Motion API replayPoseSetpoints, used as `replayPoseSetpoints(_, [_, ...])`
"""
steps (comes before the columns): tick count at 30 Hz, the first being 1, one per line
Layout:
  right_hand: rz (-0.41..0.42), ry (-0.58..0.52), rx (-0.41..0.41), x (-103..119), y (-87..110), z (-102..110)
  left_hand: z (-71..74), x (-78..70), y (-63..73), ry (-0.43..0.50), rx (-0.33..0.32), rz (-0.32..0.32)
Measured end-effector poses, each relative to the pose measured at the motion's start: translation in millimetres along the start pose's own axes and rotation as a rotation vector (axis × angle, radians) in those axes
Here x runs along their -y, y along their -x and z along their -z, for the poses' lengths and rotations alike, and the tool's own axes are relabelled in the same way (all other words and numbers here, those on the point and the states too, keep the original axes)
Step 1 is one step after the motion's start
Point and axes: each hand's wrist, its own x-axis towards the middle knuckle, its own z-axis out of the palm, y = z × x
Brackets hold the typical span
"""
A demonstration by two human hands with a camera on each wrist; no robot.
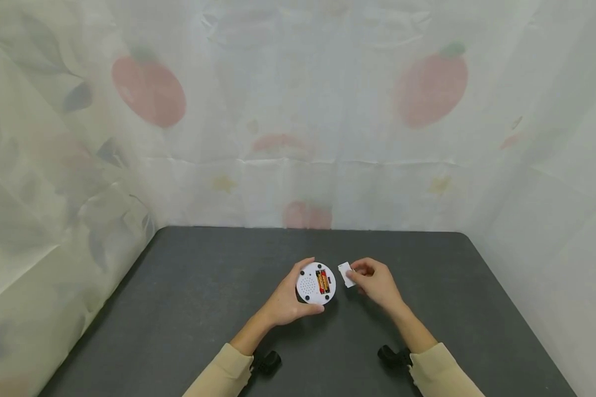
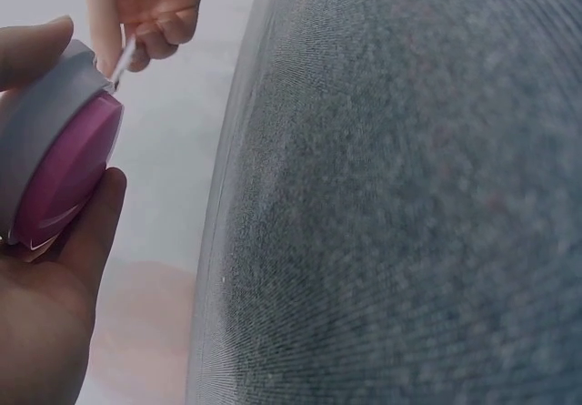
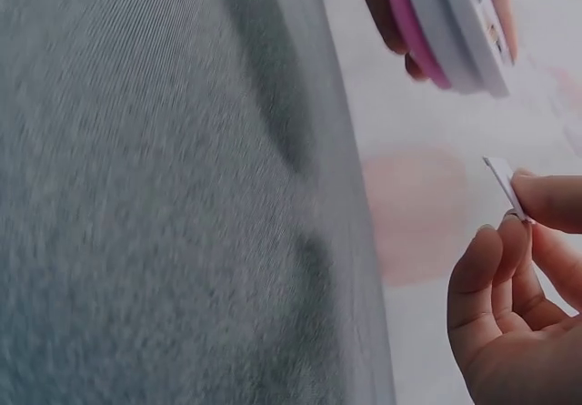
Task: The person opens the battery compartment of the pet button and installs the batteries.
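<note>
My left hand [image 1: 286, 302] grips a round white device [image 1: 308, 286] by its edge, with the underside turned toward me. That underside has small dark feet, a patch of speaker holes and an uncovered battery compartment where red and black batteries [image 1: 323, 281] lie side by side. From the side, in the left wrist view, the device shows a pink face [image 2: 77, 173] behind its pale body. Just to the right of it, my right hand [image 1: 377, 281] pinches a small white battery cover [image 1: 346, 274] between thumb and fingers, apart from the device.
Both hands are above a dark grey table [image 1: 203, 264] with rounded far corners. A pale curtain [image 1: 298, 110] with fruit prints hangs behind it and along both sides. Black wrist cameras [image 1: 270, 363] are strapped at the sleeve cuffs.
</note>
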Motion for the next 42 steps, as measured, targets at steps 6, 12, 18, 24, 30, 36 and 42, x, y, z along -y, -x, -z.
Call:
replayPoseSetpoints(6, [-0.002, -0.102, -0.024, 12, 6.6, -5, 0.9, -0.5, 0.5, 0.0, -0.007, -0.006])
replayPoseSetpoints(12, [0.025, -0.15, -0.025, 20, 11.5, -11, 0.5, -0.3, 0.0, 0.01, -0.013, -0.02])
replayPoseSetpoints(18, [0.054, -0.186, -0.01, 30, 17.7, -15, 0.4, -1.5, 0.0, 0.013, 0.01, -0.012])
replayPoseSetpoints(24, [0.07, -0.171, -0.001, 35, 20.3, -22, -7.1, 25.8, -5.2, 0.002, -0.008, -0.015])
replayPoseSetpoints(30, [0.093, -0.11, -0.009, 37, 21.3, -31, -9.1, 44.0, -8.3, 0.018, -0.016, -0.024])
replayPoseSetpoints(36, [0.116, -0.02, -0.01, 35, 20.6, -40, -8.2, 46.7, -7.0, 0.011, -0.021, -0.029])
replayPoseSetpoints(42, [0.137, 0.072, -0.01, 36, 20.8, -46, -8.2, 40.2, -3.8, 0.015, -0.027, -0.026])
